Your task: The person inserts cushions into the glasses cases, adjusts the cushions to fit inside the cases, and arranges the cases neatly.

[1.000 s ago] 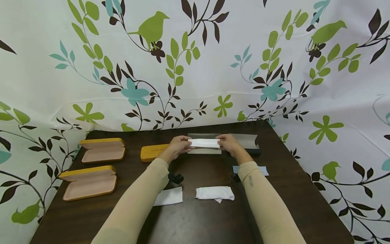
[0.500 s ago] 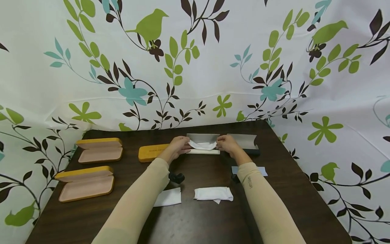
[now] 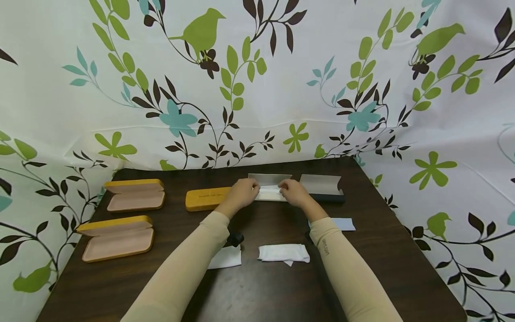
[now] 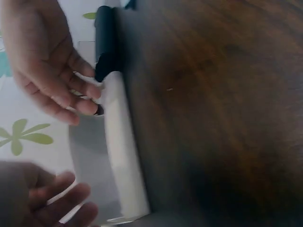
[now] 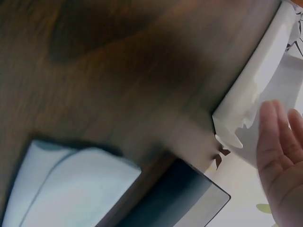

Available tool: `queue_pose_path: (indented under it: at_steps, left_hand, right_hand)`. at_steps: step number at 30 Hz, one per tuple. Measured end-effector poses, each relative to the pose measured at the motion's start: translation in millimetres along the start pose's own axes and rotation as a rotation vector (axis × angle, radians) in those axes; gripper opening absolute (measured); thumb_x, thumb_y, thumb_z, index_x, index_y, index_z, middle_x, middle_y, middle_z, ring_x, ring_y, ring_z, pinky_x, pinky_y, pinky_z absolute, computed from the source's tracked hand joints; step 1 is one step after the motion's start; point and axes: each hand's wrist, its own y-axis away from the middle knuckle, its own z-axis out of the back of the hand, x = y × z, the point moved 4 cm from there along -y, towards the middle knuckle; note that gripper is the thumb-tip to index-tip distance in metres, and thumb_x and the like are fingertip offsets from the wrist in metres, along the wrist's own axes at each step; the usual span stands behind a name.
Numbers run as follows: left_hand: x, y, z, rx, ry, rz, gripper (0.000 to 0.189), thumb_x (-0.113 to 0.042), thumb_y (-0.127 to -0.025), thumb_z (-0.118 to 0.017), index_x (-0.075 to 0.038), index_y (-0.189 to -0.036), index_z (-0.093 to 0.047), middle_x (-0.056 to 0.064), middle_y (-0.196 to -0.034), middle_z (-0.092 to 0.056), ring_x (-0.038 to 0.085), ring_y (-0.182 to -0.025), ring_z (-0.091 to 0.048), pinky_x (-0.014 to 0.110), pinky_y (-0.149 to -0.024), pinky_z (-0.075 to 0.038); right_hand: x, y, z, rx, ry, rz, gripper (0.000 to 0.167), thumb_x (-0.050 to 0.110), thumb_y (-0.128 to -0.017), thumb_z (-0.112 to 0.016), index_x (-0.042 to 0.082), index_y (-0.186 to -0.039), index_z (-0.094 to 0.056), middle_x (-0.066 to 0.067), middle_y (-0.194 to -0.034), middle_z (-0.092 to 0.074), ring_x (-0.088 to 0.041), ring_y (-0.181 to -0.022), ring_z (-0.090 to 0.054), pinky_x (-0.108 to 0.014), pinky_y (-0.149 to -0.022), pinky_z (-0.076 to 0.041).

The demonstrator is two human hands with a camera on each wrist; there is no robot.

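Observation:
A white eyeglass case (image 3: 270, 197) stands with its lid (image 3: 270, 179) raised at the back of the table. A folded white cloth (image 3: 269, 189) lies in it, partly covered by the hands. My left hand (image 3: 244, 191) is over the case's left end, and its relaxed fingers (image 4: 64, 189) show in the left wrist view. Over the right end is my right hand (image 3: 295, 192); in the right wrist view its fingers (image 5: 269, 125) are nearly straight beside the case. Neither hand pinches the cloth.
A closed yellow case (image 3: 206, 199) lies left of the white one, an open dark case (image 3: 327, 197) right. Two open yellow cases (image 3: 136, 201) stand far left. Nearer lie folded white cloths (image 3: 283, 253) and a light blue cloth (image 3: 344, 224).
The white cloth, earlier stretched between both hands above the white case, sagged and went down into it. My hands have let go of its ends and turned palms down over the case.

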Motion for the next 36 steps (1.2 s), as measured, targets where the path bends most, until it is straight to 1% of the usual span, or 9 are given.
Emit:
queue_pose_path:
  at_steps: [5,11,15,18,22,26,31,34,36]
  left_hand:
    - [-0.7,4.1,-12.7,0.146,-0.142,-0.037,0.028,-0.027,-0.104,-0.056,-0.012,-0.119,-0.074,0.005,-0.117,-0.072,0.023,-0.104,-0.067,0.045,-0.093,-0.054]
    - [1.7,5.4,-11.6,0.148,-0.153,-0.051,0.022,-0.022,-0.103,-0.056,-0.012,-0.109,-0.075,0.003,-0.102,-0.071,0.020,-0.087,-0.060,0.041,-0.082,-0.053]
    - [5.6,4.1,-12.9,0.147,-0.130,-0.049,0.023,-0.023,-0.103,-0.056,-0.012,-0.111,-0.075,0.003,-0.107,-0.072,0.019,-0.091,-0.062,0.041,-0.087,-0.054]
    - [9.6,1.6,-11.4,0.105,-0.101,-0.048,0.025,-0.024,-0.104,-0.056,-0.012,-0.115,-0.075,0.004,-0.114,-0.072,0.022,-0.101,-0.066,0.043,-0.092,-0.054]
    - [12.2,-2.9,1.3,-0.033,-0.053,-0.045,0.025,-0.020,-0.102,-0.055,-0.011,-0.116,-0.074,0.006,-0.116,-0.072,0.025,-0.106,-0.067,0.044,-0.090,-0.055]
    - [11.2,-7.7,16.3,-0.129,-0.117,-0.048,0.033,-0.017,-0.102,-0.054,-0.013,-0.132,-0.066,0.005,-0.133,-0.065,0.026,-0.117,-0.062,0.048,-0.093,-0.053]
    - [8.6,-10.1,14.4,0.000,-0.314,-0.069,0.054,-0.029,-0.107,-0.049,-0.016,-0.158,-0.038,0.002,-0.160,-0.040,0.027,-0.138,-0.047,0.058,-0.104,-0.043]
    - [8.2,-5.2,8.4,0.085,-0.379,-0.095,0.057,-0.037,-0.108,-0.047,-0.015,-0.159,-0.035,0.003,-0.161,-0.038,0.027,-0.142,-0.043,0.060,-0.108,-0.038]
    - [7.2,-0.6,7.5,0.096,-0.415,-0.117,0.056,-0.040,-0.108,-0.048,-0.014,-0.157,-0.039,0.004,-0.158,-0.043,0.026,-0.142,-0.044,0.059,-0.109,-0.038]
  right_hand:
    - [-3,0.5,-6,0.031,0.048,0.000,0.033,0.013,-0.106,-0.048,-0.004,-0.132,-0.060,-0.022,-0.129,-0.063,-0.039,-0.120,-0.059,-0.052,-0.100,-0.049]
    - [-11,1.6,-7,0.047,0.042,-0.090,0.035,0.013,-0.107,-0.046,-0.007,-0.134,-0.058,-0.024,-0.130,-0.061,-0.040,-0.118,-0.060,-0.052,-0.096,-0.051]
    - [-15,3.6,-7,0.048,0.040,-0.123,0.035,0.014,-0.107,-0.046,-0.007,-0.133,-0.057,-0.024,-0.128,-0.062,-0.038,-0.110,-0.064,-0.050,-0.092,-0.053]
    - [-12,5.0,-3,-0.005,0.044,-0.128,0.035,0.015,-0.107,-0.044,-0.004,-0.132,-0.059,-0.021,-0.126,-0.064,-0.035,-0.107,-0.065,-0.050,-0.090,-0.054]
    - [-5,4.7,9,-0.189,0.036,-0.131,0.033,0.016,-0.106,-0.044,0.000,-0.128,-0.063,-0.017,-0.124,-0.066,-0.033,-0.107,-0.063,-0.049,-0.089,-0.053]
    - [3,-1.2,15,-0.260,0.120,-0.056,0.035,0.016,-0.106,-0.048,0.003,-0.138,-0.057,-0.016,-0.140,-0.056,-0.033,-0.114,-0.062,-0.050,-0.092,-0.052]
    - [4,-6.7,5,-0.122,0.396,0.048,0.056,0.017,-0.105,-0.054,0.000,-0.155,-0.036,-0.019,-0.161,-0.033,-0.037,-0.145,-0.037,-0.058,-0.112,-0.037]
    - [1,-3.9,-3,-0.080,0.499,0.085,0.058,0.015,-0.104,-0.056,-0.002,-0.155,-0.034,-0.021,-0.160,-0.034,-0.039,-0.148,-0.030,-0.062,-0.115,-0.030]
    - [2,0.7,-6,-0.087,0.541,0.102,0.057,0.015,-0.104,-0.057,-0.001,-0.154,-0.037,-0.020,-0.158,-0.039,-0.038,-0.147,-0.033,-0.063,-0.115,-0.029]
